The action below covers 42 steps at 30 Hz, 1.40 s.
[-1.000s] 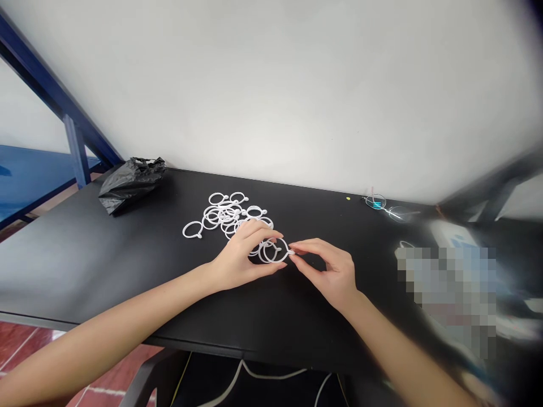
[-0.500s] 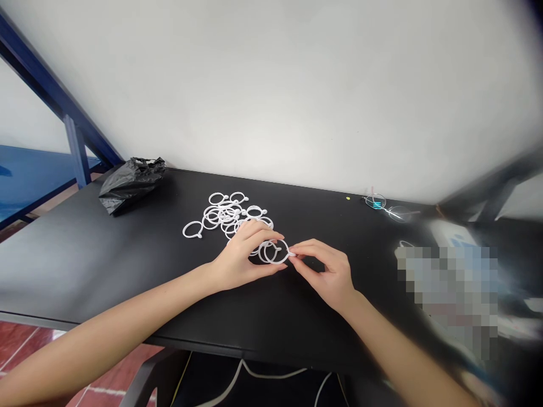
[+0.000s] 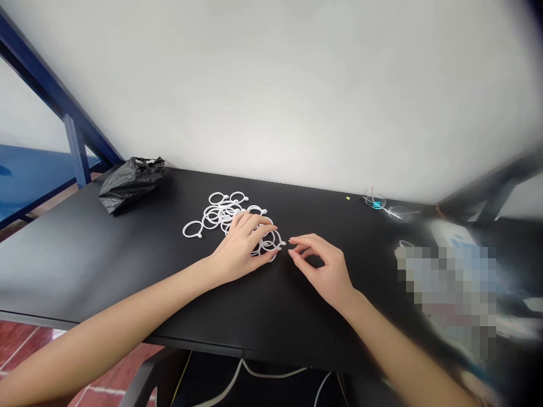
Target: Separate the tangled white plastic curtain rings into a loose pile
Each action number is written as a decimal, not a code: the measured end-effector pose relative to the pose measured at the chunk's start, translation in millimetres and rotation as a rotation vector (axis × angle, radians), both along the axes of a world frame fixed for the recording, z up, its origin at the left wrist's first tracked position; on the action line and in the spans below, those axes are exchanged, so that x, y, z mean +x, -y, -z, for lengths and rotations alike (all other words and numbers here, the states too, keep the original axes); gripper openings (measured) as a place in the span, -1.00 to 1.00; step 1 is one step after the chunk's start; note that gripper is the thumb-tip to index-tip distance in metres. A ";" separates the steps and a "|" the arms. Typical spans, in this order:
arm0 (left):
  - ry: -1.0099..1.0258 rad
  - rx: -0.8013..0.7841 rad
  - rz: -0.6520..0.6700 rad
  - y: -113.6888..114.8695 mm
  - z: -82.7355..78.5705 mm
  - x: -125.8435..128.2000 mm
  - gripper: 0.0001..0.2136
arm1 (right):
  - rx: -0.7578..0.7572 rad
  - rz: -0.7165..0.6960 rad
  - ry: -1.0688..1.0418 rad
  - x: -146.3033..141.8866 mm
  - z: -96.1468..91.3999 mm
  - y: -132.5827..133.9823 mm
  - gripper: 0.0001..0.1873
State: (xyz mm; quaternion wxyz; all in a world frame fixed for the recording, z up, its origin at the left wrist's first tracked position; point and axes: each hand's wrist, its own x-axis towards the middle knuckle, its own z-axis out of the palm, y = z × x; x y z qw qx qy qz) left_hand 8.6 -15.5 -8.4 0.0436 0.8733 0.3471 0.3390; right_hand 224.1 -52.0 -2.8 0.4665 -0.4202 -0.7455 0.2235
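Observation:
White plastic curtain rings (image 3: pixel 193 229), each with a small eyelet, lie in a loose, overlapping heap on the black table (image 3: pixel 139 254). My left hand (image 3: pixel 244 243) reaches over the right side of this heap and hides part of it. Its thumb and index finger are closed around the sides of one curtain ring (image 3: pixel 278 236), whose eyelet points right. A short gap from that eyelet, my right hand (image 3: pixel 320 259) hovers with thumb and index fingertips slightly apart and nothing between them.
A crumpled black plastic bag (image 3: pixel 133 183) sits at the back left. Eyeglasses (image 3: pixel 376 202) lie near the wall (image 3: pixel 271 96) at the back right, beside a tiny yellow-green bit (image 3: pixel 348 198). Blurred items are at far right. Pale cables (image 3: pixel 271 374) hang below the table's front edge.
My right fingers have let go of the ring's eyelet and parted. My left hand has moved slightly left and down toward the heap with the ring.

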 end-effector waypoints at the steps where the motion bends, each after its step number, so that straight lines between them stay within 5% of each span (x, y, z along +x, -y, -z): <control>1: -0.018 -0.016 -0.013 -1.3 1.3 -0.4 -0.71 | -0.012 0.008 0.005 0.2 0.8 -0.3 -0.83; 37: -0.105 -0.125 -0.032 -5.3 6.2 -2.9 -0.66 | -0.017 -0.010 0.024 0.9 3.8 -1.3 -0.84; 42: -0.013 -0.030 -0.212 -25.5 -7.5 -22.4 -0.67 | 0.021 0.015 0.032 1.0 2.0 -0.8 -0.85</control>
